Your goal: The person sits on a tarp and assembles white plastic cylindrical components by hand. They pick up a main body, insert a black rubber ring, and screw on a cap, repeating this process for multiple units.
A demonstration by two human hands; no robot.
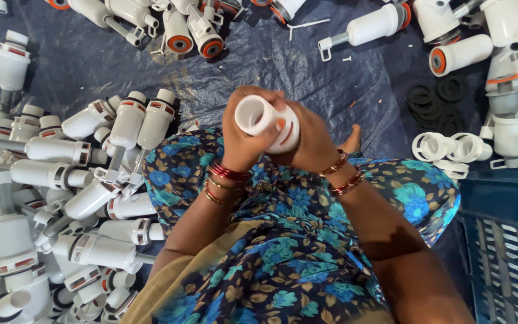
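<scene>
The white plastic fitting [268, 123] sits right in the middle of the view, held up over the lap with its open round mouth facing the camera. Looks like a hollow moulded piece, so I'd guess light and stiff, smooth enough to be a bit slippery, not really fragile. The barrel is the obvious place to take hold, and that's where both hands are.

The left hand [242, 135] is closed snug round the barrel from one side, fingers curled over the top edge. The right hand [312, 141] is wrapped round the other side and underneath, thumb with orange polish pressed on the front of the part. Both wrists are bent inward, forearms coming up from the bottom of the frame, red and gold bangles [226, 180] just below the grip.

Under the hands is a blue floral dress [289, 240]. Out beyond the left hand is a big heap of assembled white valves [85, 174] on a dark tarp [271, 54]. Past the right hand: black rubber rings [436, 99], a few white collars [445, 150], and a blue crate [505, 252].
</scene>
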